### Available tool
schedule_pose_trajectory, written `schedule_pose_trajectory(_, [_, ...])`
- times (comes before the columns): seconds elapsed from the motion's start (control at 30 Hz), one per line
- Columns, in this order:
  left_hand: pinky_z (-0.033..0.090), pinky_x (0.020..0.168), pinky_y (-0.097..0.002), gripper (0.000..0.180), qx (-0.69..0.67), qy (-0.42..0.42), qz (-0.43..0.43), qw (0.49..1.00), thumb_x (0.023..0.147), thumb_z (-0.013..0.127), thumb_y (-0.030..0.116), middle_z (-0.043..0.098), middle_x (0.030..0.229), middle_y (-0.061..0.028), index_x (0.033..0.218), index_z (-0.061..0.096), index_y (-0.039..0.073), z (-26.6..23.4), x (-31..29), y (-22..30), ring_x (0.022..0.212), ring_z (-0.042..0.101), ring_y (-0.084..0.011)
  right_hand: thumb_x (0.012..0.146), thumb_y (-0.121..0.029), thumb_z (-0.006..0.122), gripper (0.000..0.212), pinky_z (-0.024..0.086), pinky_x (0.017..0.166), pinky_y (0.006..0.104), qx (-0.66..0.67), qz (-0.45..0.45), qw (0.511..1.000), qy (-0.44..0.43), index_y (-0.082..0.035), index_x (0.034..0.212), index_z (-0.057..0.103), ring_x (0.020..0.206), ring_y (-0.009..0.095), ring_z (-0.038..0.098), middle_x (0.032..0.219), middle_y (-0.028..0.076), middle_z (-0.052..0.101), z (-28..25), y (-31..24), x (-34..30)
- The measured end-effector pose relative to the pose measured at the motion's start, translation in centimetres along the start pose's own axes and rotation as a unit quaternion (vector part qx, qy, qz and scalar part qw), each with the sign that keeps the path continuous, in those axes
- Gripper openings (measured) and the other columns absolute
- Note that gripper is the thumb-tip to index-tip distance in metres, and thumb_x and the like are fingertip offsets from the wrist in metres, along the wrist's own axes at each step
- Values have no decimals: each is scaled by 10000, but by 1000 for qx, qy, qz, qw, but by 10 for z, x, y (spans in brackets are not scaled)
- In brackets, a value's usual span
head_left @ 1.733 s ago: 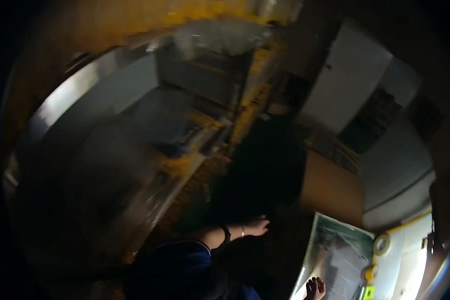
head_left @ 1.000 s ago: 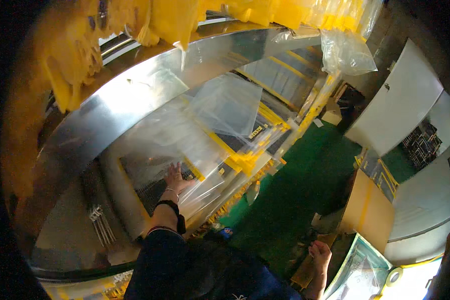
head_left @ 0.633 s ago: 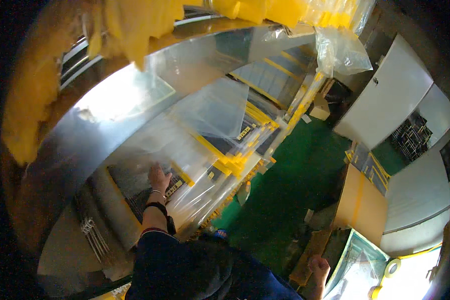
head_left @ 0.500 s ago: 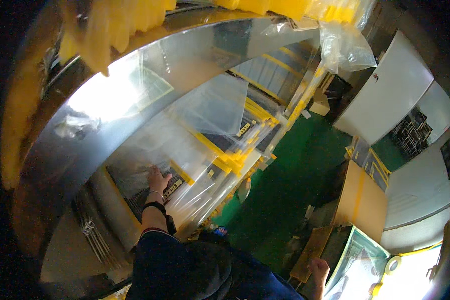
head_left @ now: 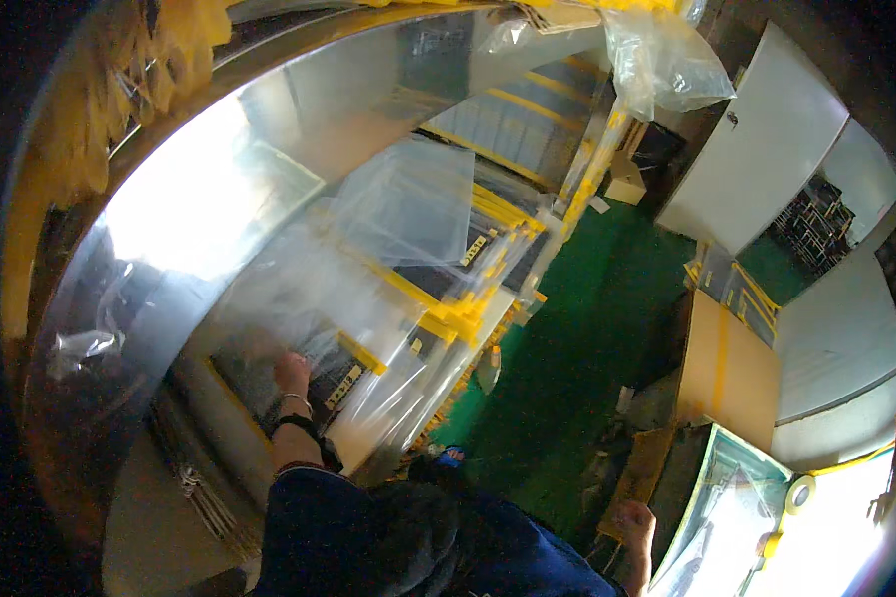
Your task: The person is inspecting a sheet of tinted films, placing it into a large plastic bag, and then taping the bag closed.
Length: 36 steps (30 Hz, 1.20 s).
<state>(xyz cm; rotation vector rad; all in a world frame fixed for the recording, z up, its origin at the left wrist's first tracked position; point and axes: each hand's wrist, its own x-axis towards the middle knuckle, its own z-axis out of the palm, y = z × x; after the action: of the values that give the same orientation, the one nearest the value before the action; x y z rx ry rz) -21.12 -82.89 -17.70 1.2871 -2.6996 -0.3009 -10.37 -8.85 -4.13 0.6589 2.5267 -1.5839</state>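
Note:
My left hand [head_left: 292, 374], with a bracelet and a dark band at its wrist, is at a dark panel [head_left: 259, 388] under clear plastic film [head_left: 279, 298]. Its fingers look curled in; whatever they may hold is hidden. Beside it, a yellow tape strip [head_left: 362, 354] and a pale label [head_left: 343, 386] lie on the stack. Farther up the stack rests a loose clear plastic sheet [head_left: 408, 204]. Away to the lower right, my right hand [head_left: 634, 520] hangs as a loose fist, with nothing seen in it, near a brown cardboard edge [head_left: 635, 478].
A large shiny curved sheet [head_left: 169, 249] rises along the left. Yellow-taped panel edges [head_left: 458, 318] line the stack's right side, beside a green floor [head_left: 567, 318]. On the right stand a cardboard box [head_left: 727, 368], a white panel [head_left: 757, 139] and a tape roll [head_left: 799, 495].
My left hand has shifted a little left and down, and its spread fingers have drawn in. The right hand stays in a fist. The view has shifted slightly.

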Motion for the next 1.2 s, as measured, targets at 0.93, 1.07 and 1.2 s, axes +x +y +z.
schedule_pose_trajectory(0.93, [438, 822, -359, 258, -379, -308, 612, 622, 832, 577, 234, 561, 1049, -190, 790, 628, -15, -134, -291, 353, 953, 556, -309, 787, -216, 647, 678, 372, 930, 345, 169, -73, 889, -419, -64, 1331, 272, 1180, 209, 410, 1262, 143, 441, 103, -160, 44])
schedule_pose_trajectory(1.07, [407, 900, -385, 294, -413, -321, 631, 573, 861, 553, 260, 535, 1146, -197, 974, 609, -6, -130, -284, 345, 1065, 515, -312, 826, -143, 564, 489, 444, 786, 284, 298, -5, 903, -309, -56, 1272, 383, 957, 158, 541, 1086, 85, 544, 140, -131, 63])
schedule_pose_trajectory(1.2, [237, 1003, -472, 894, -319, -157, 509, 784, 595, 732, 555, 410, 1268, -205, 1256, 415, 44, -110, -194, 263, 1204, 337, -361, 861, -99, 503, 341, 461, 747, 283, 220, -11, 937, -273, 8, 1184, 483, 848, 140, 574, 935, 59, 591, 148, -176, 52])
